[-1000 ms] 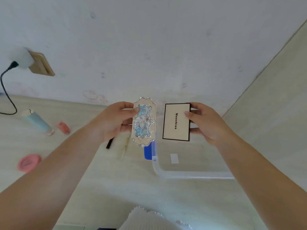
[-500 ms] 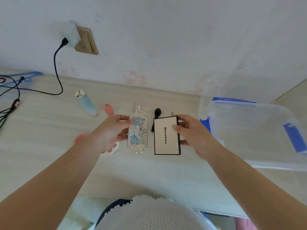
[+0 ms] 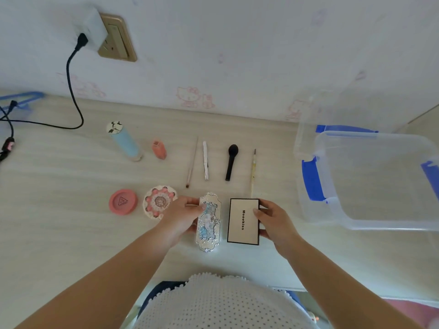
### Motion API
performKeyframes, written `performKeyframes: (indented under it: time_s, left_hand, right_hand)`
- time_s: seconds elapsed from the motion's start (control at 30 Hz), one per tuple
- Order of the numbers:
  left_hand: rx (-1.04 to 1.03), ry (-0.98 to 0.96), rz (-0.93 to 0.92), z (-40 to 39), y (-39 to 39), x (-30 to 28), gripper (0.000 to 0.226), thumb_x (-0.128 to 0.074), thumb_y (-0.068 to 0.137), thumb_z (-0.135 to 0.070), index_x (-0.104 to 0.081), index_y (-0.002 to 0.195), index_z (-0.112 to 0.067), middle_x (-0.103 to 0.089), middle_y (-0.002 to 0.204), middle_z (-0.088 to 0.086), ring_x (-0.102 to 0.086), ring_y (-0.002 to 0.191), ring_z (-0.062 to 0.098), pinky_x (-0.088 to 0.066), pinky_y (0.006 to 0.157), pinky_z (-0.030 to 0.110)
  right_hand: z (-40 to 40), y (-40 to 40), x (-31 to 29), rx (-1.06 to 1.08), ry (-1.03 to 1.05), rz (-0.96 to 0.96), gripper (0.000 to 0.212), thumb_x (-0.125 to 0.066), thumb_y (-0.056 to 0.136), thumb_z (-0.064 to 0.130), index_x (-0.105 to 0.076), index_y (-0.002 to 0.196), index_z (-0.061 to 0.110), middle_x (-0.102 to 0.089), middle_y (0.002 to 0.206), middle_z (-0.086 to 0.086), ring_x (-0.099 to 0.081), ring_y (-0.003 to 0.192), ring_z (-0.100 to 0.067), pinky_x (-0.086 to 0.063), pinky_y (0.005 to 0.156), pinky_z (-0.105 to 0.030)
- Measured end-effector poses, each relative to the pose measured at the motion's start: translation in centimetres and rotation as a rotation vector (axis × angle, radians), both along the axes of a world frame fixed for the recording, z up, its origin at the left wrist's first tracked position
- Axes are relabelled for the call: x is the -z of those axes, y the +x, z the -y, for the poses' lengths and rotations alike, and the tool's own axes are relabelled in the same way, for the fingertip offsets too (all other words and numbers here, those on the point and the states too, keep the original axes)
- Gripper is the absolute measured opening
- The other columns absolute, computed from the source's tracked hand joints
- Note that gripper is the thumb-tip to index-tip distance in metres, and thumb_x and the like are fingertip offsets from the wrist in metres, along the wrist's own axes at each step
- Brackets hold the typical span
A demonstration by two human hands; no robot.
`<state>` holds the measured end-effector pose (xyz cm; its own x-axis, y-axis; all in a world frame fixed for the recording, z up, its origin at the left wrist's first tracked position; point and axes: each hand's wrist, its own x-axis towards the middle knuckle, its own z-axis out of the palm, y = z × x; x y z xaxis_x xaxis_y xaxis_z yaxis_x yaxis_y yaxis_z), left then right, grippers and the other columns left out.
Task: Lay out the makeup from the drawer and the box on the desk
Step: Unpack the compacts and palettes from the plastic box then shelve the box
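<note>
Palettes going down lower center: your left hand [image 3: 180,216] grips ornate palette [image 3: 208,222], right hand [image 3: 273,219] grips Mooekiss box [image 3: 242,221]. Brushes, compacts already on surface [image 3: 71,222]; bin [image 3: 370,179] looks empty, drawer unseen.

Pale wood-grain desk [image 3: 59,233] against white wall [image 3: 237,43]; gold socket [image 3: 118,41], black cable [image 3: 71,91] plugged in.

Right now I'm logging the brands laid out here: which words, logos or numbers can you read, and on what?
"Mooekiss": black print on the cream box held by the right hand.
Triangle logo embossed on the pink round compact: its characters are too blurred to read.
Ornate silver palette in the left hand: relief picture only, no text legible.
</note>
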<state>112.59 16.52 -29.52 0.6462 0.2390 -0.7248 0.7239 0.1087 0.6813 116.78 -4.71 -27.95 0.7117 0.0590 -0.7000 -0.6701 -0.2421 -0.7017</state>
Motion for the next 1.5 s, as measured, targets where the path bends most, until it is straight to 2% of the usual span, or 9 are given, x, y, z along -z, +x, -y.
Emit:
performKeyframes:
  time_s: [0.1,0.17,0.23,0.33,0.4,0.5,0.97,1.3,1.5]
  left_hand:
    - [0.005,0.079,0.016,0.1,0.4,0.3,0.023,-0.064,0.087,-0.012,-0.061,0.107,-0.002,-0.069,0.099,0.015,-0.066,0.081,0.028,-0.055,0.080,0.046]
    - [0.024,0.155,0.052,0.2,0.6,0.4,0.025,-0.068,0.084,-0.013,-0.058,0.106,-0.007,-0.066,0.106,0.011,-0.064,0.087,0.023,-0.054,0.082,0.041]
    - [0.066,0.213,0.092,0.6,0.8,0.2,0.043,-0.072,0.080,-0.009,-0.051,0.117,-0.013,-0.063,0.108,0.006,-0.061,0.086,0.018,-0.050,0.078,0.033]
    - [0.240,0.396,0.143,0.9,0.9,0.3,0.073,-0.076,0.075,-0.012,-0.037,0.137,-0.015,-0.058,0.118,0.005,-0.057,0.100,0.021,-0.043,0.085,0.028]
    - [0.384,0.548,0.180,1.1,0.9,0.6,0.079,-0.078,0.073,-0.020,-0.036,0.139,-0.015,-0.052,0.129,0.007,-0.050,0.118,0.024,-0.040,0.096,0.031]
    - [0.447,0.654,0.173,1.4,1.0,0.8,0.083,-0.079,0.071,-0.031,-0.035,0.140,-0.016,-0.048,0.134,0.009,-0.044,0.126,0.025,-0.036,0.102,0.034]
    - [0.554,0.716,0.091,1.6,1.7,0.2,0.083,-0.075,0.077,-0.030,-0.026,0.144,-0.016,-0.036,0.135,0.014,-0.037,0.129,0.031,-0.032,0.104,0.036]
    - [0.543,0.706,0.097,1.7,1.6,0.3,0.084,-0.075,0.077,-0.030,-0.027,0.144,-0.015,-0.033,0.136,0.015,-0.038,0.128,0.032,-0.033,0.104,0.036]
    - [0.537,0.726,0.094,1.9,1.3,0.5,0.078,-0.074,0.078,-0.027,-0.030,0.141,-0.013,-0.032,0.135,0.013,-0.038,0.127,0.030,-0.033,0.104,0.035]
  right_hand:
    - [-0.5,0.2,0.5,0.015,0.000,-0.011,0.027,-0.049,0.095,0.007,-0.058,0.119,0.017,-0.068,0.100,-0.005,-0.065,0.094,-0.025,-0.055,0.085,-0.047]
    - [-0.9,0.5,0.6,0.017,0.005,-0.022,0.028,-0.049,0.095,0.006,-0.056,0.119,0.018,-0.067,0.098,-0.004,-0.065,0.092,-0.024,-0.056,0.084,-0.046]
    - [-1.3,0.7,0.9,-0.005,-0.007,-0.010,0.033,-0.052,0.093,0.006,-0.052,0.122,0.021,-0.067,0.100,-0.003,-0.065,0.092,-0.022,-0.056,0.084,-0.045]
    - [-1.6,0.6,1.3,-0.225,-0.191,0.118,0.059,-0.066,0.085,0.013,-0.039,0.136,0.027,-0.062,0.110,0.002,-0.062,0.098,-0.018,-0.054,0.086,-0.039]
    - [-1.8,0.4,1.2,-0.414,-0.380,0.225,0.074,-0.072,0.078,0.024,-0.032,0.140,0.031,-0.055,0.118,0.003,-0.057,0.103,-0.017,-0.051,0.084,-0.033]
    - [-2.2,0.2,1.1,-0.533,-0.511,0.308,0.078,-0.074,0.076,0.030,-0.029,0.140,0.032,-0.047,0.124,-0.001,-0.054,0.106,-0.018,-0.048,0.086,-0.033]
    - [-2.4,0.6,1.7,-0.547,-0.598,0.328,0.078,-0.071,0.078,0.034,-0.026,0.142,0.029,-0.037,0.134,-0.005,-0.045,0.120,-0.024,-0.045,0.090,-0.034]
    - [-2.5,-0.7,1.9,-0.550,-0.551,0.376,0.080,-0.071,0.079,0.029,-0.026,0.145,0.025,-0.027,0.149,0.005,-0.035,0.132,-0.021,-0.040,0.102,-0.034]
    - [-2.2,-0.6,1.7,-0.567,-0.592,0.390,0.076,-0.068,0.082,0.031,-0.026,0.145,0.024,-0.026,0.151,0.007,-0.030,0.133,-0.023,-0.038,0.101,-0.034]
